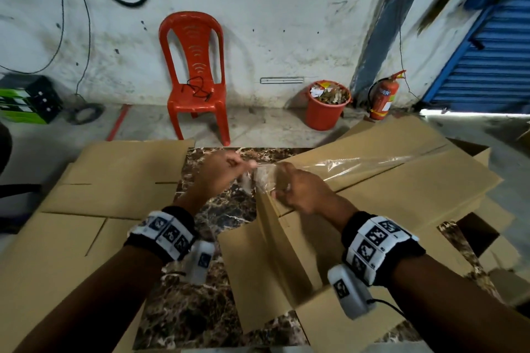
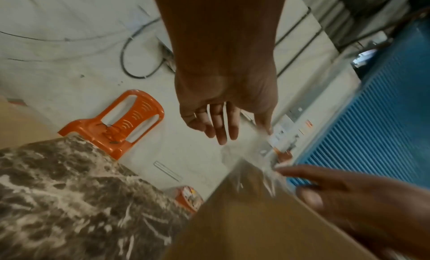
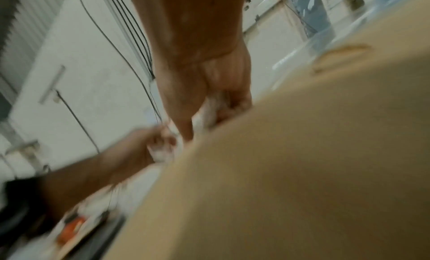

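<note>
Right wrist view: blurred throughout; the cardboard box (image 3: 291,172) fills the 4 o'clock half and hides the surface. Head view: the left hand (image 1: 220,175) fingers (image 1: 239,164) smear where they pinch the clear film (image 1: 358,162). The right hand (image 1: 301,192) covers the film's near end. Fire extinguisher (image 1: 383,99) label: too small to read.

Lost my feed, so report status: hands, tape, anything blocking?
Left hand pinching clear tape end. Right hand gripping clear tape at cardboard box edge. No obstruction seen.

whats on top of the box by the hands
Atop the cardboard box runs clear tape; the left hand and right hand pinch its near end. Cardboard beneath them is hidden.
</note>
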A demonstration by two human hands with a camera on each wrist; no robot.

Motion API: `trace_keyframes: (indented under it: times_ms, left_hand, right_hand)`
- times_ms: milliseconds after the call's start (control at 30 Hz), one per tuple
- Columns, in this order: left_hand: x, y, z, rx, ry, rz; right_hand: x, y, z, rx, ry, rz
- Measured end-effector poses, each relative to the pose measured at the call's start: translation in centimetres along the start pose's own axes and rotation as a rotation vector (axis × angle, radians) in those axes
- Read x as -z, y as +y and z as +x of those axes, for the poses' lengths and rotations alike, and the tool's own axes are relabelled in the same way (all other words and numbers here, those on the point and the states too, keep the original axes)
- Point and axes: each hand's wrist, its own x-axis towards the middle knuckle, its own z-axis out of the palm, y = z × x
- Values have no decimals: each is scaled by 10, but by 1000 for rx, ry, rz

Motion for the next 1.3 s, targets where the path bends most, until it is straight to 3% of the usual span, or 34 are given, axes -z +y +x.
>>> trace_keyframes:
  times_ms: [67,200,533,633,900,1000,1067,1200,1300]
  left_hand:
    - [-20,6,-15,51,-64,17]
    - [-41,8,-19,28,-4,-3]
    - [-17,5,22,-185,-22,29]
    - [-17,2,44,-42,-102,-129]
    - [-34,-13,66,360,-67,-699]
    - [-41,-11,71,436,-76,-784]
    - [-43,-9,80,387,-98,-676]
    - [-33,11,99,21,-383,55]
    - [-31,28,107,-174,-453,338]
  right_hand:
    - [11,1,0,24,-101,19]
    - [23,3,2,10,-241,108]
    - [4,10,-22,16,-149,257]
    - [3,16,-25,-11,-109,311]
    - [2,15,-29,-25,-74,320]
    - [1,13,-32,-25,-85,306]
    - [1,13,-36,-33,-86,318]
    - [8,10,-44,-11,-95,372]
    - [16,7,-46,-13,-117,415]
